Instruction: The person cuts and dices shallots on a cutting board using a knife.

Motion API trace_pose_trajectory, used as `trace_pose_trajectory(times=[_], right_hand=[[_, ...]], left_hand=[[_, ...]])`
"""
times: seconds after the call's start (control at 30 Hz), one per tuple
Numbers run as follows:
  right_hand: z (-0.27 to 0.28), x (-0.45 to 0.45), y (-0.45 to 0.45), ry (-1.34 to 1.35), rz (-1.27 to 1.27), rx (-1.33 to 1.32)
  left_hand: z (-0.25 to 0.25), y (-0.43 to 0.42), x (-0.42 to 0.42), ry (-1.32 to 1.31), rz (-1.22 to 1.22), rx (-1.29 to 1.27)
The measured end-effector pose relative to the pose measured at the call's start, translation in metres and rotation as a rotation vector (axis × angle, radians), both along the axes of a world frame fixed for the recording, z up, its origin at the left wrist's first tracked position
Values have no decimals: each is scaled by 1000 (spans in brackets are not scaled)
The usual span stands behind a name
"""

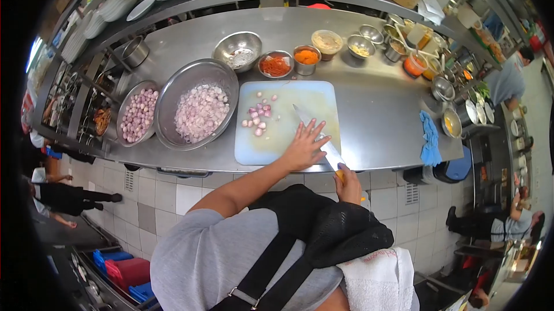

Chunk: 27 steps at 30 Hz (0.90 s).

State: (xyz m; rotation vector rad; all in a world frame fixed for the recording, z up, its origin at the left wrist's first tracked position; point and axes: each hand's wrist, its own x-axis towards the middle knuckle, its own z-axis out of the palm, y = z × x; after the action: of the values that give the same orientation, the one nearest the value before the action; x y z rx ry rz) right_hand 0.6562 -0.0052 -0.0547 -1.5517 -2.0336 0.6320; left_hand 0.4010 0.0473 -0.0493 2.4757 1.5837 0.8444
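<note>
My right hand [348,183] is closed around the yellow handle of a large kitchen knife [330,153]. The blade lies across the white cutting board [320,94], its tip pointing to the far side. Fingers spread, my left hand [306,144] rests over the middle of the blade and hides part of it; whether it presses on the metal or the board I cannot tell. Several peeled shallots [259,112] sit in a loose group on the board's left half. Left of the board, a big steel bowl [167,86] holds chopped shallots [202,113].
A bowl of whole shallots [138,116] stands at the far left. Behind the board are a steel bowl [237,42], red strips [276,65] and an orange-filled pot [306,57]. A blue cloth [429,138] lies at the right edge. Other people [511,80] stand farther off.
</note>
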Motion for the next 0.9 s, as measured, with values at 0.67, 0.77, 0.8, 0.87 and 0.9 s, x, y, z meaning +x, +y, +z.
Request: trace_pose_trajectory(times=[0.67,0.77,0.8,0.87,0.9], right_hand=[[-18,22,-35,956,-279,-1041],[-39,-10,-39,1088,-258,-1030],[-40,-21,-42,1088,-257,-1028],[-37,-53,-46,1143,-281,-984],[-42,-67,-46,1141,-265,-991]], left_hand=[[-39,17,-46,-170,288,-225],[-42,17,-47,-178,264,-216],[-45,17,-47,-194,256,-208],[-45,20,-48,-207,262,-192],[-43,22,-47,-220,251,-172]])
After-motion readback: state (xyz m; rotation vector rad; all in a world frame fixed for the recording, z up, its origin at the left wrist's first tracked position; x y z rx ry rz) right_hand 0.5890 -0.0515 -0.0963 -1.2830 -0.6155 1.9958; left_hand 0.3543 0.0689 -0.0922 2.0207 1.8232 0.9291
